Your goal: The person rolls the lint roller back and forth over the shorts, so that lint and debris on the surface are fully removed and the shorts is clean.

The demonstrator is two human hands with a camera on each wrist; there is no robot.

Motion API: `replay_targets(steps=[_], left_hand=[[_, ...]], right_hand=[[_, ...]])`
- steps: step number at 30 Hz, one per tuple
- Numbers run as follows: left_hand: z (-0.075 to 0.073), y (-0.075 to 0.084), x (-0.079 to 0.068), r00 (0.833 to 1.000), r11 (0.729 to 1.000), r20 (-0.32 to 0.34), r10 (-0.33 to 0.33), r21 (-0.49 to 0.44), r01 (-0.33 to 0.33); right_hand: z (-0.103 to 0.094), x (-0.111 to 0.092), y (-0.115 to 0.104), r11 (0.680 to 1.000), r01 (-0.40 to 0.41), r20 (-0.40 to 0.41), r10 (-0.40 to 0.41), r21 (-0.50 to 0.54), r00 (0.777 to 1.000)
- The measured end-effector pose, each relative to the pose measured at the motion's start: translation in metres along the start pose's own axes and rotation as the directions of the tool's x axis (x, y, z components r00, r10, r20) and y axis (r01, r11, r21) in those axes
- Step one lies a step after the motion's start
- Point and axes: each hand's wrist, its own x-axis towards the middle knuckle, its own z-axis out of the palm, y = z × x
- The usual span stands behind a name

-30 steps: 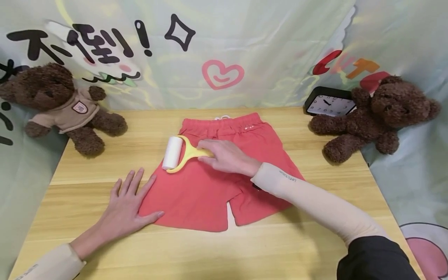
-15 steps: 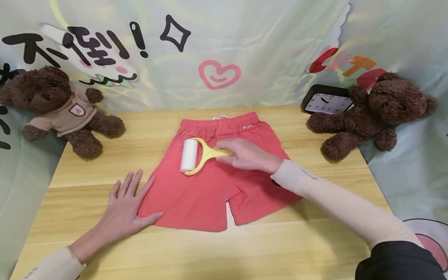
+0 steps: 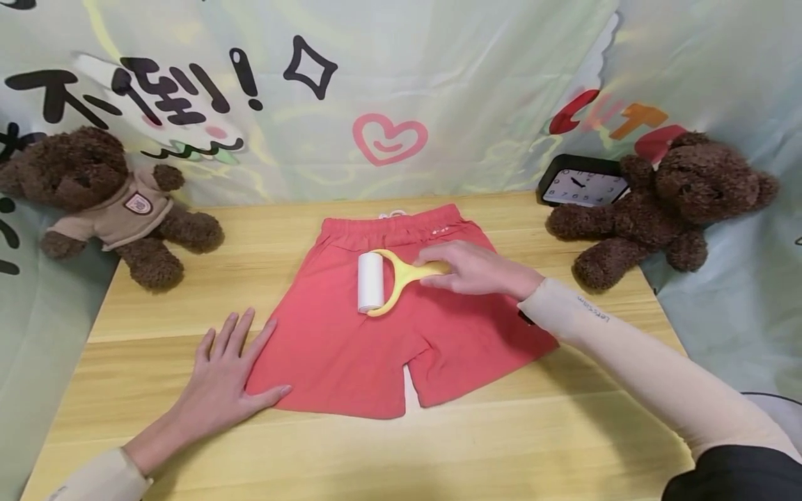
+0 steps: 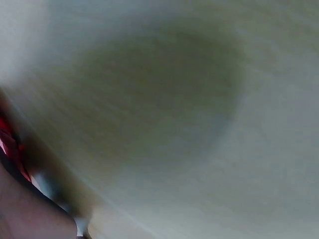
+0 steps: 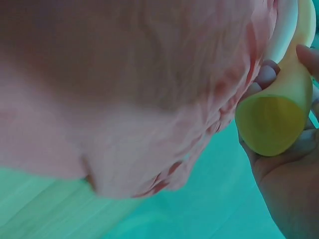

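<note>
Red shorts [image 3: 338, 362] lie flat on the wooden table, waistband toward the back. My right hand [image 3: 473, 268] grips the yellow handle of a lint roller [image 3: 370, 282], its white roll lying over the upper middle of the shorts. The right wrist view shows my fingers wrapped round the handle [image 5: 279, 89], its butt end facing the camera. At the lower left, my left hand [image 3: 219, 376] rests with fingers spread on the table, thumb and index fingertip on the shorts' left edge. The left wrist view is mostly blurred, with a bit of red cloth [image 4: 11, 149] at its left.
On the back left sits a brown teddy bear [image 3: 134, 202] in a beige top. Another brown teddy bear [image 3: 645, 209] leans at the back right beside a black-framed clock [image 3: 583, 184]. A printed curtain [image 3: 489, 104] hangs behind the wooden table [image 3: 438, 459].
My right hand has drawn the lint roller rightward across the shorts, from their left edge to the upper middle. My left hand has stayed in place.
</note>
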Motion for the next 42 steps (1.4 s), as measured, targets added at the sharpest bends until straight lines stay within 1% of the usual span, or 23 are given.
replay_targets(steps=[3,8,13,16,22,29,33,38,42], left_hand=[[-0.001,-0.001,-0.001,1.0,1.0,0.001,-0.006,-0.001,0.006],[-0.001,-0.001,-0.002,1.0,1.0,0.011,-0.003,-0.008,0.003],[0.001,0.0,0.0,1.0,1.0,-0.001,0.006,-0.011,-0.006],[0.004,0.002,0.0,1.0,1.0,-0.005,0.01,-0.015,-0.01],[0.006,0.001,-0.001,1.0,1.0,-0.004,0.009,-0.015,-0.009],[0.002,0.0,0.0,1.0,1.0,-0.008,0.013,-0.016,-0.013],[0.003,0.0,0.001,1.0,1.0,-0.004,0.012,-0.015,-0.012],[0.003,0.0,0.001,1.0,1.0,-0.004,0.003,-0.011,-0.003],[0.002,0.0,0.0,1.0,1.0,-0.012,0.006,-0.002,-0.006]], right_hand=[[-0.004,-0.006,0.006,1.0,0.005,0.007,-0.005,-0.005,1.0],[-0.011,-0.016,0.014,0.999,-0.006,0.018,0.007,-0.046,1.0],[-0.02,-0.026,0.021,0.997,-0.001,0.016,0.003,-0.071,1.0],[-0.026,-0.034,0.027,0.998,-0.008,0.027,0.01,-0.057,1.0],[-0.037,-0.052,0.038,0.997,-0.068,0.047,0.069,-0.021,0.996],[-0.042,-0.062,0.048,0.995,-0.099,0.045,0.099,0.006,0.994],[-0.047,-0.069,0.056,0.994,-0.109,0.045,0.108,0.026,0.993],[-0.059,-0.084,0.065,0.994,-0.103,0.053,0.102,0.026,0.993],[-0.072,-0.098,0.07,0.991,-0.133,0.072,0.132,0.016,0.989]])
